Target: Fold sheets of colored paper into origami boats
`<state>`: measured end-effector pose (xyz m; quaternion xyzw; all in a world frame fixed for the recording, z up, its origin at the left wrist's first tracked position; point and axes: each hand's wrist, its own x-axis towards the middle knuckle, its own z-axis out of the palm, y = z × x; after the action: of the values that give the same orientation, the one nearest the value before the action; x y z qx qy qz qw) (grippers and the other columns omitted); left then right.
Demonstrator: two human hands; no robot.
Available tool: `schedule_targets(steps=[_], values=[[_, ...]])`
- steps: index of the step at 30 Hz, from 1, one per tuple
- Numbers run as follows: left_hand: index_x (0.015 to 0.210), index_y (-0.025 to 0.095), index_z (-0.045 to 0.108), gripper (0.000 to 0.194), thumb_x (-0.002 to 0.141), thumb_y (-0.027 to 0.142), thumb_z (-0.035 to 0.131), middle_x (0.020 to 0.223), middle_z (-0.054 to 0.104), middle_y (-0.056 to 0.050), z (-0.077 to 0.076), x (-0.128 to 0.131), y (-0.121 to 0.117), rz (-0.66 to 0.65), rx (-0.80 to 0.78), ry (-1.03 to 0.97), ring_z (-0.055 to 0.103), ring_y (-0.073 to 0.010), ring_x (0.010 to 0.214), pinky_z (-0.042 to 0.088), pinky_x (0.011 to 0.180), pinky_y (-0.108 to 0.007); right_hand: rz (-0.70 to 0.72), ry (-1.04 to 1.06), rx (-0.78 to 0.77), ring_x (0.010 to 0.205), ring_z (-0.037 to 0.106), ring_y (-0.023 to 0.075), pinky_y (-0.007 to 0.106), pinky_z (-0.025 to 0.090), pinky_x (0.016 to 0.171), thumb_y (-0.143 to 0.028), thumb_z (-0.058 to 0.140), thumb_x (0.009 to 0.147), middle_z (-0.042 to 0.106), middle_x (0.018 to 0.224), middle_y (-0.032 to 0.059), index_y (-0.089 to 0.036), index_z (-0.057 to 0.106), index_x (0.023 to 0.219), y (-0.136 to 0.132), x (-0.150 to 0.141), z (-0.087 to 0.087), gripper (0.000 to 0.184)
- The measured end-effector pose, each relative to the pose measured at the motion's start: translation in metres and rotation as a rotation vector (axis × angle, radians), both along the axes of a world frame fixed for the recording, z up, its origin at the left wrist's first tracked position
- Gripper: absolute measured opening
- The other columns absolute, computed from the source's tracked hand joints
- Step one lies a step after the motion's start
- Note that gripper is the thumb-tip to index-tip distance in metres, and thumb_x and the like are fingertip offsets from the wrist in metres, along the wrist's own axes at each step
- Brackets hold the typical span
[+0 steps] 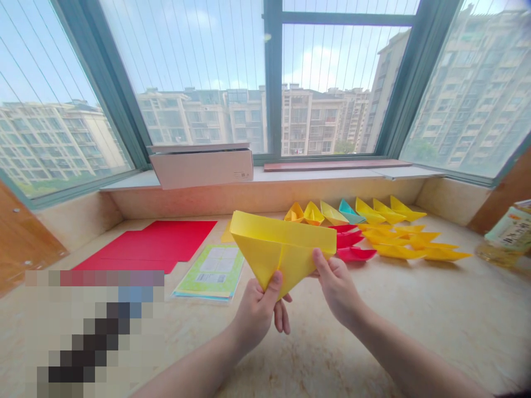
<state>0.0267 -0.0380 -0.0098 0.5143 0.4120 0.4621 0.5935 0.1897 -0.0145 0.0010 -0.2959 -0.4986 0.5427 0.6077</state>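
Note:
A folded yellow paper [277,246], shaped like a downward triangle with a band along its top, is held up in front of me above the sill. My left hand [259,309] pinches its lower tip, thumb on the front. At the right lower edge, my right hand [336,284] grips the paper with its thumb pressed on the face. Both hands are closed on the paper.
Several folded paper boats [390,232] in yellow, orange, teal and red lie at the back right. Red sheets [153,246] and a green-edged paper pack [211,271] lie on the left. A white box [201,166] sits on the ledge; a bottle [508,232] stands far right.

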Motion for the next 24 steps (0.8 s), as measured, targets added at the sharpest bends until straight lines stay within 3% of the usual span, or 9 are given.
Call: schedule_targets(steps=[3, 9, 12, 16, 21, 24], values=[[0.060, 0.014, 0.058, 0.064, 0.081, 0.074, 0.052, 0.028, 0.044, 0.002, 0.000, 0.000, -0.001, -0.021, -0.005, -0.033, 0.050, -0.0142, 0.026, 0.029, 0.028, -0.019, -0.110, -0.081, 0.046, 0.092, 0.072, 0.0283, 0.038, 0.059, 0.080, -0.058, 0.056, 0.091, 0.077, 0.097, 0.0111, -0.017, 0.075, 0.093, -0.003, 0.001, 0.002, 0.045], [0.055, 0.016, 0.055, 0.062, 0.086, 0.069, 0.049, 0.030, 0.046, 0.001, 0.001, -0.008, 0.006, -0.156, -0.097, -0.016, 0.050, -0.0134, 0.028, 0.033, 0.031, -0.020, 0.016, -0.322, 0.036, 0.049, 0.066, 0.0200, 0.029, 0.054, 0.051, -0.067, 0.043, 0.092, 0.069, 0.053, 0.0096, -0.013, 0.071, 0.062, -0.006, 0.006, 0.003, 0.068], [0.063, 0.012, 0.061, 0.060, 0.085, 0.067, 0.052, 0.040, 0.057, -0.003, 0.003, -0.013, 0.009, -0.194, -0.116, 0.085, 0.056, -0.0140, 0.034, 0.038, 0.035, -0.021, 0.013, -0.408, 0.012, 0.039, 0.060, 0.0154, 0.023, 0.047, 0.043, -0.066, 0.040, 0.094, 0.064, 0.043, 0.0079, -0.015, 0.066, 0.051, -0.002, 0.009, 0.001, 0.071], [0.077, 0.008, 0.066, 0.058, 0.079, 0.066, 0.061, 0.059, 0.068, -0.008, 0.006, -0.016, 0.011, -0.165, -0.073, 0.145, 0.064, -0.0164, 0.045, 0.042, 0.039, -0.021, 0.088, -0.409, 0.005, 0.033, 0.054, 0.0121, 0.021, 0.040, 0.037, -0.064, 0.041, 0.095, 0.060, 0.041, 0.0050, -0.013, 0.064, 0.056, 0.004, 0.011, -0.004, 0.068], [0.071, 0.011, 0.062, 0.064, 0.083, 0.073, 0.050, 0.052, 0.064, -0.007, -0.001, -0.012, 0.009, -0.226, -0.058, 0.127, 0.061, -0.0158, 0.041, 0.043, 0.039, -0.022, 0.236, -0.385, 0.076, 0.045, 0.059, 0.0130, 0.022, 0.048, 0.043, -0.066, 0.046, 0.091, 0.065, 0.058, 0.0049, -0.013, 0.065, 0.071, -0.001, 0.006, -0.008, 0.060], [0.072, 0.012, 0.064, 0.066, 0.082, 0.075, 0.048, 0.054, 0.064, -0.006, -0.007, -0.011, 0.008, -0.257, -0.059, 0.175, 0.060, -0.0143, 0.042, 0.041, 0.038, -0.021, 0.197, -0.517, 0.101, 0.042, 0.055, 0.0114, 0.021, 0.044, 0.041, -0.064, 0.040, 0.095, 0.059, 0.052, 0.0019, -0.015, 0.062, 0.067, -0.006, 0.005, -0.010, 0.061]])
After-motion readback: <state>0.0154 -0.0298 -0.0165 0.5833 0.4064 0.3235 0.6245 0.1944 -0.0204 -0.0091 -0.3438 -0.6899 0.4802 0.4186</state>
